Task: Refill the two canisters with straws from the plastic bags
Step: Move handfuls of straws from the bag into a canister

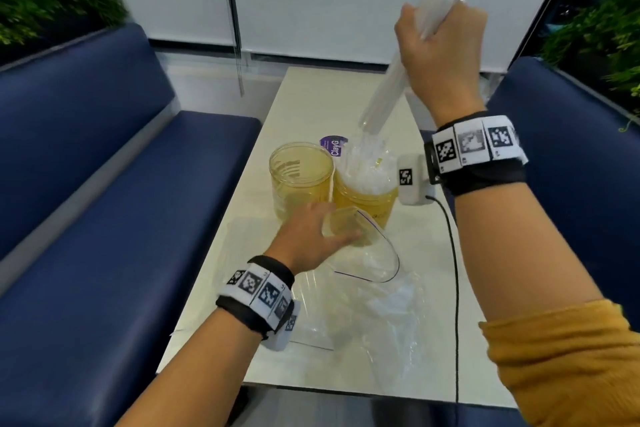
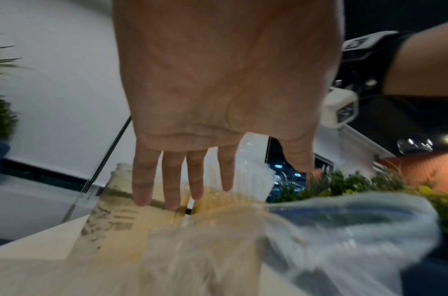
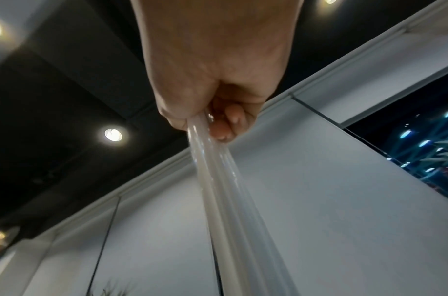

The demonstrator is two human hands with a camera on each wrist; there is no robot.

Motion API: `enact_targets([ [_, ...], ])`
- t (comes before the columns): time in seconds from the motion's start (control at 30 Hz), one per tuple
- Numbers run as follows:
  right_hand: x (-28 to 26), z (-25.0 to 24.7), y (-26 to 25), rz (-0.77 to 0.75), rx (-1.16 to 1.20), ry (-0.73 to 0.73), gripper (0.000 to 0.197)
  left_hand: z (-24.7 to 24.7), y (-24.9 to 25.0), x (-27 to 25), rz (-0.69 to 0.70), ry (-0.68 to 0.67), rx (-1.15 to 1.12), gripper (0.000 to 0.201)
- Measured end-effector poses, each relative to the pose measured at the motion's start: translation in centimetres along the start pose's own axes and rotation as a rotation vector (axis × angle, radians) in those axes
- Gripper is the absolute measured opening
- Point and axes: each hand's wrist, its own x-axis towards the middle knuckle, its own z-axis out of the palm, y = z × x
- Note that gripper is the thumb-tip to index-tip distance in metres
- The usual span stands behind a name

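Observation:
Two clear yellowish canisters stand side by side on the table point(image 1: 311, 87). The left canister point(image 1: 300, 180) looks empty; the right canister point(image 1: 372, 198) is packed with white straws point(image 1: 363, 166). My right hand point(image 1: 437, 32) is raised above it and grips a bundle of wrapped straws point(image 1: 382, 99) slanting down toward its mouth; in the right wrist view the fingers point(image 3: 223, 128) curl round that bundle point(image 3: 233, 200). My left hand point(image 1: 332, 229) lies low before the canisters with fingers point(image 2: 167, 186) straight and spread, at the mouth of a clear zip bag point(image 1: 375, 262). Whether it touches the bag is unclear.
A second clear bag point(image 1: 388, 326) lies flat near the table's front edge. A purple round label point(image 1: 333, 146) sits behind the canisters. Blue benches point(image 1: 114, 204) flank the table, with plants point(image 1: 45, 0) behind. A black cable point(image 1: 455, 270) hangs from my right wrist.

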Motion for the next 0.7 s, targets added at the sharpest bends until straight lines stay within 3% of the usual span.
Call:
enact_targets([
  [0.13,-0.9,3.0,3.0,0.079,-0.111,-0.149,0.041,2.0,-0.7,-1.0,-0.041,-0.156,0.311,0.073],
  [0.43,-7.2,9.5,7.6,0.298,-0.237,-0.502,0.04,3.0,-2.0,-1.3,-0.043,-0.165,0.345,0.064],
  [0.57,-7.6,9.4,7.7,0.308,-0.267,-0.43,0.051,3.2,-2.1,-1.4,-0.029,-0.176,0.344,0.059],
  [0.7,-6.0,8.6,7.5,0.247,-0.04,-0.259,0.091,3.2,-2.1,-1.3,-0.013,-0.183,0.339,0.056],
])
